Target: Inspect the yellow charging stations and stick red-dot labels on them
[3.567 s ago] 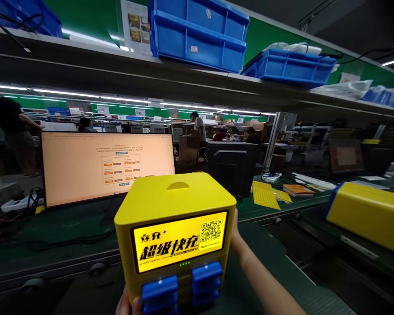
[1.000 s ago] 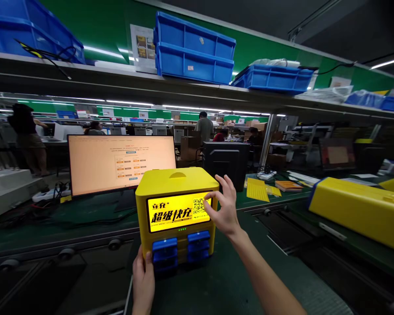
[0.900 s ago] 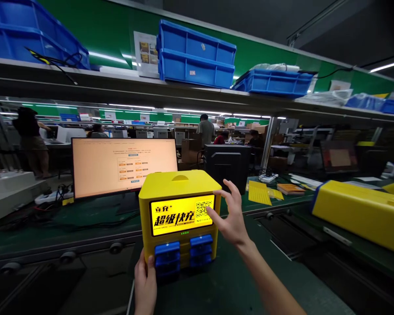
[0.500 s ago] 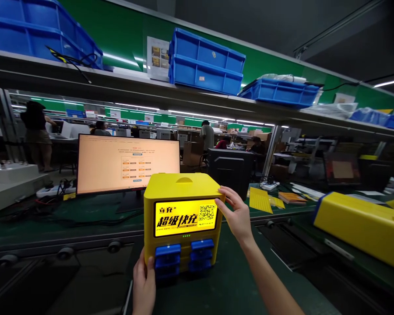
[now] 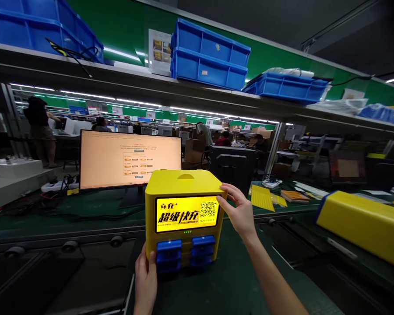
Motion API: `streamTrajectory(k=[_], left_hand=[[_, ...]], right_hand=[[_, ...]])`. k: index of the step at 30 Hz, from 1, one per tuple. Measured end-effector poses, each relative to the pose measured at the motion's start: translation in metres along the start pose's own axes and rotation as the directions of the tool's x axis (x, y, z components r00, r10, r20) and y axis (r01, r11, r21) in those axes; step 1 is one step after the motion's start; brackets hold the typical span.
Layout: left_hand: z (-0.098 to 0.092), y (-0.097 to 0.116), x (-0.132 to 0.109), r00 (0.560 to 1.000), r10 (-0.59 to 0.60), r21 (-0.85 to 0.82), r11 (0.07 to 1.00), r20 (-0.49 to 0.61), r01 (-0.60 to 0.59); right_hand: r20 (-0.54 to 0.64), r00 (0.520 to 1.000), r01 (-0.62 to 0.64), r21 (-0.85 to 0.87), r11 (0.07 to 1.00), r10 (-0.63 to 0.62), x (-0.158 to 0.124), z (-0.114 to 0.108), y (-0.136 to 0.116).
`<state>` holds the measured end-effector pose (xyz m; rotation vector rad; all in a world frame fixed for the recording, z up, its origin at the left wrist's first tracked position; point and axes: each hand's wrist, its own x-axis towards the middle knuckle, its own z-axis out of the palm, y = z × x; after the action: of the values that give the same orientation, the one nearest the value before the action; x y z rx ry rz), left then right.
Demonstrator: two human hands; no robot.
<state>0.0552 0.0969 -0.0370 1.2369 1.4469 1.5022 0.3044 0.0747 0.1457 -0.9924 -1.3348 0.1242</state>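
Note:
A yellow power-bank charging station (image 5: 185,187) stands upright on the dark green bench, its front turned towards me. Its lit screen (image 5: 177,214) shows large Chinese lettering and a QR code, with a row of small green lights below. Two stacks of blue power banks (image 5: 169,251) fill the lower front. My left hand (image 5: 146,278) holds the lower left side, thumb at the front edge and fingers partly hidden behind it. At the upper right corner my right hand (image 5: 239,212) grips the housing, thumb on the front by the screen and fingers on the side.
Behind the station stand a lit monitor (image 5: 128,157) and a black case (image 5: 233,164). Another yellow unit (image 5: 364,225) lies to the right, near yellow sheets (image 5: 262,197). Blue bins (image 5: 210,57) sit on the overhead shelf. Cables (image 5: 101,205) run along the left. Other people are in the background.
The camera view has shifted a little, so most of the scene sits slightly higher and further right. Both hands keep their places on the charging station, which shows no clear movement on the bench.

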Motion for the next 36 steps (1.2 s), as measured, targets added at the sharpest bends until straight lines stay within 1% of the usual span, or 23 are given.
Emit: streamTrajectory(k=[3, 10, 16, 20, 24, 28, 31, 33, 36], left_hand=[[-0.0003, 0.0004, 0.0004, 1.000, -0.008, 0.005, 1.000, 0.002, 0.008], [0.0000, 0.0005, 0.0021, 1.000, 0.003, 0.017, 1.000, 0.000, -0.003], [0.0005, -0.0048, 0.0049, 1.000, 0.030, 0.007, 1.000, 0.006, -0.030], [-0.0004, -0.0046, 0.0039, 1.000, 0.020, 0.011, 1.000, 0.001, -0.020], [-0.0012, -0.0008, 0.0016, 1.000, -0.017, -0.003, 1.000, 0.014, 0.017], [0.0002, 0.0000, 0.0024, 1.000, 0.007, -0.021, 1.000, 0.007, -0.007], [0.0013, -0.0014, 0.0037, 1.000, 0.000, -0.025, 1.000, -0.009, 0.000], [0.0012, -0.0020, 0.0029, 1.000, -0.007, -0.023, 1.000, -0.011, 0.006], [-0.0002, -0.0018, -0.0001, 1.000, 0.007, -0.020, 1.000, -0.008, -0.007]], right_hand=[[0.007, 1.000, 0.016, -0.004, 1.000, -0.016, 0.0014, -0.0006, 0.0007], [-0.012, 1.000, 0.002, -0.028, 1.000, -0.002, 0.0030, 0.0006, -0.0026], [0.025, 1.000, 0.015, -0.046, 0.999, -0.014, 0.0014, -0.0017, -0.0026], [0.001, 1.000, 0.015, -0.050, 0.999, -0.015, 0.0013, -0.0017, -0.0036], [0.015, 1.000, -0.010, -0.029, 1.000, 0.011, 0.0020, -0.0009, -0.0043], [0.007, 1.000, -0.007, -0.021, 1.000, 0.007, 0.0019, 0.0004, -0.0028], [-0.003, 1.000, 0.000, -0.030, 1.000, 0.000, 0.0027, 0.0002, -0.0010], [0.010, 1.000, 0.007, -0.022, 1.000, -0.007, 0.0030, -0.0015, -0.0009], [0.078, 0.997, 0.028, -0.004, 1.000, -0.027, -0.0019, -0.0057, -0.0010]])
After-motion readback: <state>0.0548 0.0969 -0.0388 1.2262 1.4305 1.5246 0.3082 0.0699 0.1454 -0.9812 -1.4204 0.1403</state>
